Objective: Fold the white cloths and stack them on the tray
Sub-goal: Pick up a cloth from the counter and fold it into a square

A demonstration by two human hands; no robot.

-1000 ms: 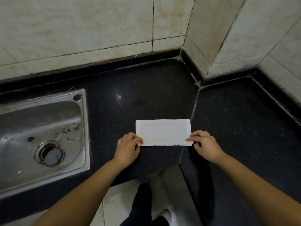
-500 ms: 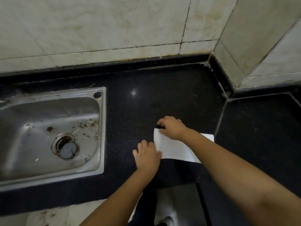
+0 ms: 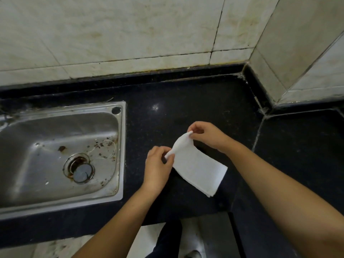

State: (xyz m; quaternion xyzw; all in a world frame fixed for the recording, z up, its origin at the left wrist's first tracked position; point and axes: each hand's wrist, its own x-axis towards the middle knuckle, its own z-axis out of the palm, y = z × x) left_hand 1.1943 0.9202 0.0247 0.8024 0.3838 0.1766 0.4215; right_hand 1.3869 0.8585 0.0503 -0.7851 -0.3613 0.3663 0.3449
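A folded white cloth (image 3: 199, 167) lies on the black countertop (image 3: 186, 112), right of the sink. Its left end is lifted off the surface. My left hand (image 3: 158, 166) pinches the near left corner of the cloth. My right hand (image 3: 206, 135) pinches the far left corner, a little higher. The cloth's right end still rests on the counter near the front edge. No tray is in view.
A stainless steel sink (image 3: 61, 157) with a drain plug (image 3: 81, 172) sits at the left. Tiled walls (image 3: 130, 34) close the back and the right corner. The counter's front edge runs below my hands, with floor and a shoe (image 3: 193, 254) beneath.
The cloth lay flat with a hand at each end. My right hand crossed to the left end, and both hands now lift that end off the counter. The view shifted left.
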